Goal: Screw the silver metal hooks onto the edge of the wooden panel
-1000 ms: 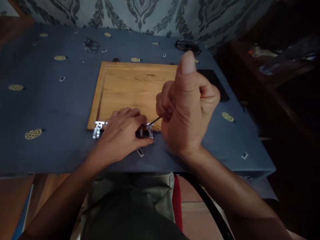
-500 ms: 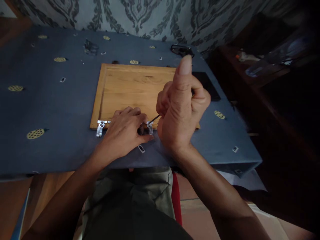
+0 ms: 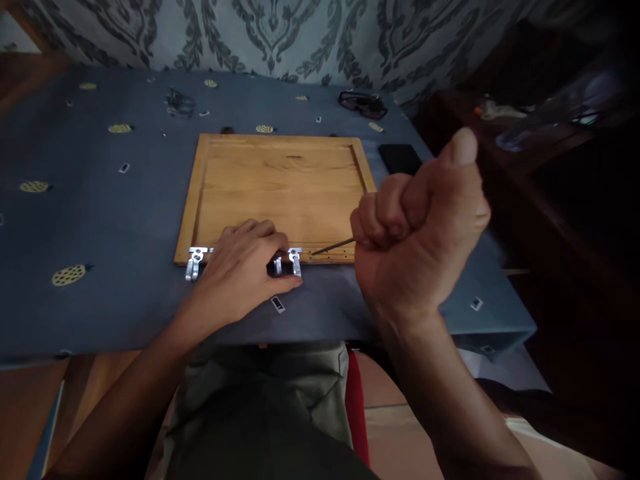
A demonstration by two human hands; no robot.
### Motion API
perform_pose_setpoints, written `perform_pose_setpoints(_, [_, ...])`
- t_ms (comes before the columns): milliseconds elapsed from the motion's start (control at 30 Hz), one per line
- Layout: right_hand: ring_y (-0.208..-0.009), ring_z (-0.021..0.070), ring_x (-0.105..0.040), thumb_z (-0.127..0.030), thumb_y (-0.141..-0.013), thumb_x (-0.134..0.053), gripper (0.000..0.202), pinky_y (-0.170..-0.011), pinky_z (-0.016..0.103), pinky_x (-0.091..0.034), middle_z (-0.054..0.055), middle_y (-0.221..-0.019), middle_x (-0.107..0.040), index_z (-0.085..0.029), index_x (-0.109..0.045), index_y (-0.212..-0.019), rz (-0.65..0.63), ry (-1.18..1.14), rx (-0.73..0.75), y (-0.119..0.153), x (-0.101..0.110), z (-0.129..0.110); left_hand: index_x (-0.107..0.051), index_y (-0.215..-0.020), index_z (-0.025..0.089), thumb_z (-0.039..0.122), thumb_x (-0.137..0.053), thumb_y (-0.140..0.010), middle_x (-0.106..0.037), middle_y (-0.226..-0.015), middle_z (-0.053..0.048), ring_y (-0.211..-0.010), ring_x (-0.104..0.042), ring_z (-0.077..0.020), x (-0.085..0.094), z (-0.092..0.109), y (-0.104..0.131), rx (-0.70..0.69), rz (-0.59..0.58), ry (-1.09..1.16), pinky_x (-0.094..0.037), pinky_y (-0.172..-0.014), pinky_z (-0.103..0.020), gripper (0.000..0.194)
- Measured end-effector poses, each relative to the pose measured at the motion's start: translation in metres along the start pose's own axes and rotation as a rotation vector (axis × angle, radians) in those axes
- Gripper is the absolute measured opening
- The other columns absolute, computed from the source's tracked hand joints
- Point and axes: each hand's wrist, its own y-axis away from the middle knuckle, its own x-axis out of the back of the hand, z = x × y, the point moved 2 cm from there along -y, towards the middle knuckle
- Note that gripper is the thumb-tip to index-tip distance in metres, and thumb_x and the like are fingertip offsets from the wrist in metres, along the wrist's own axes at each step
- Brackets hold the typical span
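Observation:
A framed wooden board (image 3: 280, 183) lies flat on the cloth-covered table. Along its near edge runs a silvery metal hook rail (image 3: 197, 256), with hooks hanging over the board's edge. My left hand (image 3: 245, 263) covers the middle of the rail, fingers on the board side and thumb under the hooks, holding it there. Wrapped in a fist with the thumb up, my right hand (image 3: 420, 233) grips a screwdriver (image 3: 333, 246). Its handle is hidden in the palm. The thin shaft points left, its tip near small holes in the board's edge, just right of the rail's end hook (image 3: 295, 256).
Sunglasses (image 3: 363, 104) and a dark flat object (image 3: 400, 159) lie beyond the board at the right. A small tangled dark item (image 3: 179, 103) sits at the back left. Behind the table hangs a patterned curtain (image 3: 273, 33). A clear plastic bottle (image 3: 540, 120) lies on dark furniture at the right.
My right hand has moved right with the screwdriver, and its tip has come off the rail's right end hook. My left hand stays on the rail.

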Motion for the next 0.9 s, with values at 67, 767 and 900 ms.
perform_pose_setpoints(67, [-0.038, 0.0071, -0.016, -0.046, -0.098, -0.067, 0.067, -0.036, 0.028, -0.015, -0.008, -0.048, -0.013, -0.024, -0.02, -0.056, -0.015, -0.009, -0.037, 0.002, 0.003, 0.005, -0.073, -0.104, 0.021, 0.039, -0.083, -0.086, -0.068, -0.099, -0.003, -0.106, -0.063, -0.028, 0.0, 0.001, 0.001, -0.003, 0.007, -0.006, -0.045, -0.092, -0.043, 0.027])
perform_pose_setpoints(767, [-0.037, 0.0082, -0.011, -0.027, -0.103, -0.059, 0.065, -0.036, 0.028, -0.014, -0.005, -0.049, -0.003, -0.016, -0.022, -0.051, -0.051, 0.045, -0.248, 0.013, 0.009, -0.016, -0.071, -0.106, 0.02, 0.042, -0.085, -0.085, -0.069, -0.103, -0.004, -0.105, -0.063, -0.0295, 0.003, 0.007, 0.003, 0.005, -0.035, -0.049, -0.046, -0.09, -0.045, 0.033])
perform_pose_setpoints(900, [-0.04, 0.008, -0.003, -0.037, -0.095, -0.073, 0.071, -0.034, 0.029, -0.012, -0.006, -0.051, -0.001, -0.016, -0.02, -0.053, 0.0, 0.089, -0.215, 0.024, 0.026, -0.019, -0.07, -0.104, 0.02, 0.041, -0.086, -0.084, -0.069, -0.103, -0.004, -0.104, -0.064, -0.0297, 0.003, 0.006, 0.003, 0.01, -0.049, -0.047, -0.046, -0.09, -0.045, 0.033])
